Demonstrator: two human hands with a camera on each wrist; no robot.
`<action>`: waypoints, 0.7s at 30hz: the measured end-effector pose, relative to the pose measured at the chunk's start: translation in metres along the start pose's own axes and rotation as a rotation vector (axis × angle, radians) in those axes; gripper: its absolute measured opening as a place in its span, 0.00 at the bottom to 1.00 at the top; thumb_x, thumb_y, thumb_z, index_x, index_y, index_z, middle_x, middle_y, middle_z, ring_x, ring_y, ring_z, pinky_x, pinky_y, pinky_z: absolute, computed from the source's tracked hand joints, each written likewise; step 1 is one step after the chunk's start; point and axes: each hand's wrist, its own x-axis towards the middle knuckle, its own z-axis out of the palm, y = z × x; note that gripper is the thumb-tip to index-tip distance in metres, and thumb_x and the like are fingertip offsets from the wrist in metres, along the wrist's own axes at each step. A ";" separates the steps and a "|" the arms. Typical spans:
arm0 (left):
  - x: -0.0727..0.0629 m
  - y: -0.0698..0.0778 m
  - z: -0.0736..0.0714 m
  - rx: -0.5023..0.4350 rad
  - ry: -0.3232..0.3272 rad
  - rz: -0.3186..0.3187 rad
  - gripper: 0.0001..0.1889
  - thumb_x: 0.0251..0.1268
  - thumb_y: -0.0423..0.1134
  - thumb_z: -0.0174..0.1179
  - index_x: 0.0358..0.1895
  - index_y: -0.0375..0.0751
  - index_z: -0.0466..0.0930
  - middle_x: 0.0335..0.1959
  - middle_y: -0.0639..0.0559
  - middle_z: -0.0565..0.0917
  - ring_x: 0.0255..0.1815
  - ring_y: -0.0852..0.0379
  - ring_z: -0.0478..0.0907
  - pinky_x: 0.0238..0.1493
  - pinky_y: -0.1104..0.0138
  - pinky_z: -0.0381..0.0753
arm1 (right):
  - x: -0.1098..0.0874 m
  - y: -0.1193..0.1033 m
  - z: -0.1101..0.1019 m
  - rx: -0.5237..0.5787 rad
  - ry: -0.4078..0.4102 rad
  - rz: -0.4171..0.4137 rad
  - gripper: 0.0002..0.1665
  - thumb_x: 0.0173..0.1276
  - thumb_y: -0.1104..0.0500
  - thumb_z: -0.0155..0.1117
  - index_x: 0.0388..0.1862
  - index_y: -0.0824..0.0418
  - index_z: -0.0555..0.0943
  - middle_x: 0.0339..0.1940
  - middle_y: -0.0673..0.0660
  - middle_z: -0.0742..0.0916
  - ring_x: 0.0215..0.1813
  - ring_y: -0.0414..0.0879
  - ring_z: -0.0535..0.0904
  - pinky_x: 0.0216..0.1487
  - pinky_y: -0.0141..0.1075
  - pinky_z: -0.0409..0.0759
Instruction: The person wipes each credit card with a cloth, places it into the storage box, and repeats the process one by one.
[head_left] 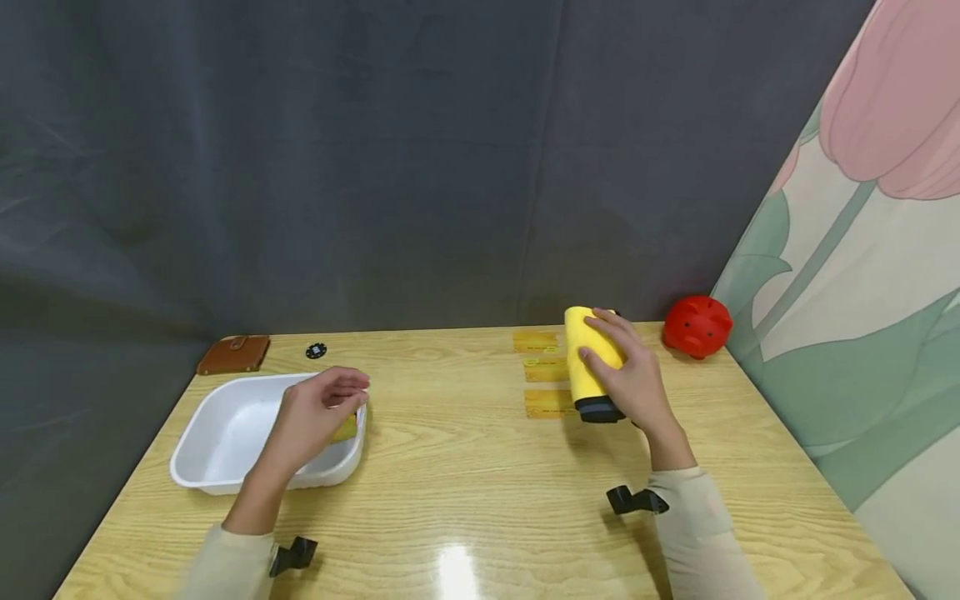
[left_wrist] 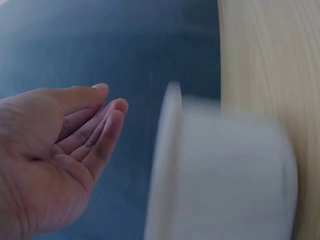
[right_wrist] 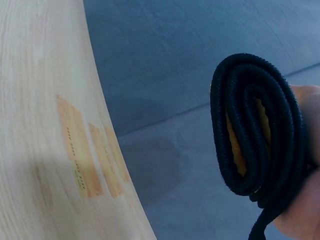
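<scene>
My right hand [head_left: 633,375] grips a rolled yellow cloth [head_left: 588,354] with a dark edge, held up over the back right of the table. In the right wrist view, the coiled dark end of the roll [right_wrist: 255,130] faces the camera, and a dark strip hangs from its lower end. Above the right side of a white basin [head_left: 217,417], my left hand [head_left: 311,417] has its fingers loosely bent and holds nothing. A small yellow thing [head_left: 345,429] inside the basin is partly hidden behind that hand. The basin's wall [left_wrist: 230,175] looks blurred in the left wrist view.
Three gold cards [head_left: 547,403] lie in a column beside the cloth. A red piggy bank [head_left: 697,327] stands at the back right corner. Behind the basin are a brown wallet [head_left: 234,355] and a black poker chip [head_left: 316,351]. A dark curtain [head_left: 375,167] borders the table's back.
</scene>
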 end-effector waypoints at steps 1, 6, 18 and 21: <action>0.002 0.009 0.009 -0.026 -0.015 0.021 0.10 0.68 0.35 0.69 0.51 0.44 0.86 0.44 0.49 0.91 0.45 0.56 0.88 0.47 0.72 0.87 | 0.000 0.001 -0.002 -0.001 0.002 0.007 0.27 0.70 0.59 0.71 0.67 0.56 0.81 0.75 0.55 0.77 0.80 0.58 0.67 0.62 0.16 0.62; 0.013 0.041 0.073 -0.167 -0.143 0.117 0.11 0.66 0.33 0.70 0.50 0.43 0.86 0.42 0.49 0.91 0.42 0.58 0.88 0.48 0.67 0.88 | 0.001 0.007 -0.013 -0.003 0.034 0.032 0.27 0.70 0.58 0.71 0.67 0.54 0.82 0.75 0.54 0.78 0.79 0.57 0.67 0.61 0.18 0.63; 0.049 0.050 0.182 -0.309 -0.333 0.040 0.21 0.69 0.42 0.69 0.63 0.41 0.81 0.57 0.45 0.86 0.58 0.50 0.82 0.63 0.54 0.82 | -0.001 0.019 -0.028 0.012 0.106 0.075 0.27 0.69 0.60 0.71 0.68 0.54 0.82 0.75 0.54 0.77 0.75 0.55 0.70 0.56 0.23 0.67; 0.058 0.048 0.193 -0.324 -0.337 0.024 0.22 0.68 0.42 0.70 0.63 0.41 0.81 0.58 0.46 0.86 0.59 0.49 0.82 0.63 0.54 0.81 | -0.001 0.021 -0.032 0.012 0.114 0.086 0.27 0.70 0.60 0.70 0.68 0.54 0.81 0.75 0.54 0.77 0.74 0.54 0.70 0.55 0.24 0.68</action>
